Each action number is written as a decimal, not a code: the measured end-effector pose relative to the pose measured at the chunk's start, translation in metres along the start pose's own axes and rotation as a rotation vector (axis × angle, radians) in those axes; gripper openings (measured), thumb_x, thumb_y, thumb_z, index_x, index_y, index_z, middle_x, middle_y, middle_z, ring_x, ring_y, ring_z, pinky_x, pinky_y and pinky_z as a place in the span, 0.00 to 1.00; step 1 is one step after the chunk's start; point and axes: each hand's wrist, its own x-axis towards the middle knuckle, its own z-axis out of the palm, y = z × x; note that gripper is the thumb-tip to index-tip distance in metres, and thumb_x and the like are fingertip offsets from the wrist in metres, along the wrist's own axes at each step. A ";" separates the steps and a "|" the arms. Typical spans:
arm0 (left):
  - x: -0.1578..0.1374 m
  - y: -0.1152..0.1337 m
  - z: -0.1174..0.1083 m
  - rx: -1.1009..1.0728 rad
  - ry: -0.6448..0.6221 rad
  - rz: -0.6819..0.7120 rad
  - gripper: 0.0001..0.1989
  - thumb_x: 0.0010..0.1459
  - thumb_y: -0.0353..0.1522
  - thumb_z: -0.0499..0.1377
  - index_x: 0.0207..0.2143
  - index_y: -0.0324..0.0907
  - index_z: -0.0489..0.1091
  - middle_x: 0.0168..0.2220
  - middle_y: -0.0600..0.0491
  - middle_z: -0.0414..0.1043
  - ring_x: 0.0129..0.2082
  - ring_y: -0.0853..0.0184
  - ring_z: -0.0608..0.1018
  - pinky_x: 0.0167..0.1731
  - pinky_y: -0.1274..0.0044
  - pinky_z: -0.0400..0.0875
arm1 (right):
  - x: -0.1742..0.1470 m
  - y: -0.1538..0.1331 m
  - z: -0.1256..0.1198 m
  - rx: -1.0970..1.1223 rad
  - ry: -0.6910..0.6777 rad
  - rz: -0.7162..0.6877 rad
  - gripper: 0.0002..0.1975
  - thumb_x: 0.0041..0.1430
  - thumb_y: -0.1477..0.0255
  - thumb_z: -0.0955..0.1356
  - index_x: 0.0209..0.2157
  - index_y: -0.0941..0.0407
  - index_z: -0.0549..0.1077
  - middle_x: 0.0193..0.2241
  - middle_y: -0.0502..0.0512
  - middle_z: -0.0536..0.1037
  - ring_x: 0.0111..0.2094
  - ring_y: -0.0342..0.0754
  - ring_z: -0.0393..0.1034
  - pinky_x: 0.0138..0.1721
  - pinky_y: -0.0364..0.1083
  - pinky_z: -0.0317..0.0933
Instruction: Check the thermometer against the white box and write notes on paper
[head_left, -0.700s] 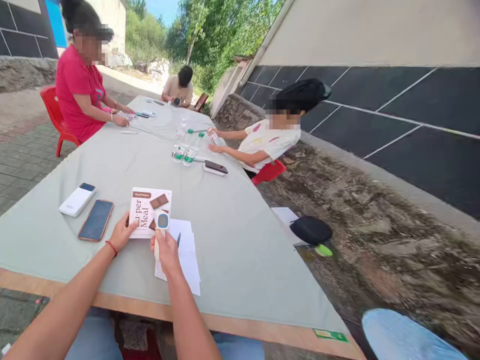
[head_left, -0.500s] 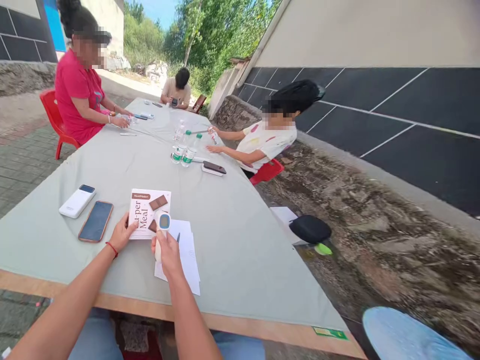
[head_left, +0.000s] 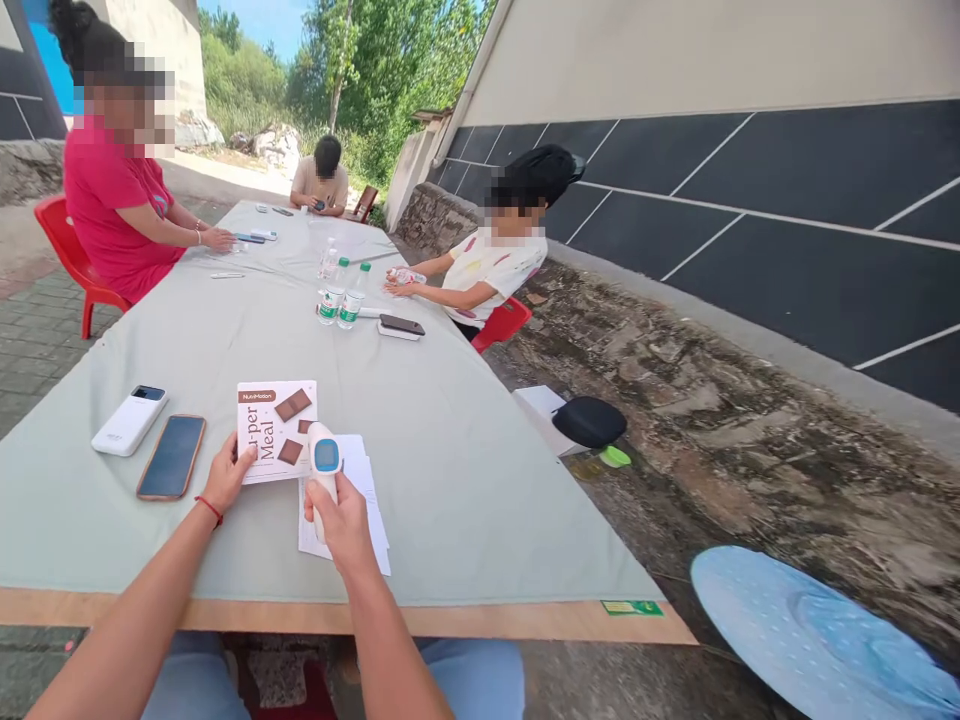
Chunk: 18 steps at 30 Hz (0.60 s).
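Note:
My left hand [head_left: 229, 474] grips the lower left edge of a white box [head_left: 289, 408] printed with chocolate pieces and the words "NutriMotion" and "Meal". In my right hand [head_left: 341, 515] is a white infrared thermometer [head_left: 325, 470], its fingers wrapped round the handle and its small blue-framed screen facing me. The thermometer's head sits at the box's right edge; I cannot tell whether they touch. White paper sheets [head_left: 367, 510] lie under my right hand, partly hidden by it. A phone in an orange-edged case [head_left: 172, 457] and a white power bank [head_left: 129, 420] rest left of my left hand.
Two water bottles with green caps [head_left: 341, 295] stand farther up the table [head_left: 480, 500], near a dark phone on a white box [head_left: 401, 327]. Three people sit around the table. A black case [head_left: 589, 421] and a light blue round item [head_left: 810, 640] are off to the right.
The thermometer has moved off the box's front to its right edge. The view has turned right. The person at the right now has both hands at a bottle.

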 end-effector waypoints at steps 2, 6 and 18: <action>0.001 0.003 -0.001 -0.003 0.005 -0.002 0.33 0.55 0.52 0.55 0.54 0.37 0.66 0.51 0.42 0.73 0.49 0.52 0.74 0.49 0.64 0.69 | -0.002 -0.004 -0.004 -0.014 0.021 -0.013 0.12 0.53 0.60 0.66 0.27 0.55 0.66 0.17 0.45 0.68 0.21 0.42 0.62 0.26 0.43 0.57; 0.006 0.008 -0.003 0.016 0.020 -0.015 0.36 0.53 0.53 0.56 0.54 0.36 0.65 0.52 0.41 0.73 0.51 0.50 0.74 0.50 0.63 0.69 | -0.005 -0.010 -0.014 -0.031 0.076 -0.047 0.12 0.53 0.60 0.66 0.27 0.54 0.67 0.17 0.45 0.68 0.21 0.43 0.63 0.27 0.43 0.58; 0.015 0.005 -0.007 0.077 0.065 -0.041 0.37 0.51 0.56 0.55 0.50 0.35 0.68 0.50 0.40 0.73 0.51 0.48 0.73 0.51 0.62 0.67 | -0.003 -0.018 -0.035 0.153 0.145 -0.092 0.13 0.51 0.60 0.69 0.31 0.55 0.68 0.21 0.46 0.70 0.24 0.44 0.66 0.29 0.44 0.62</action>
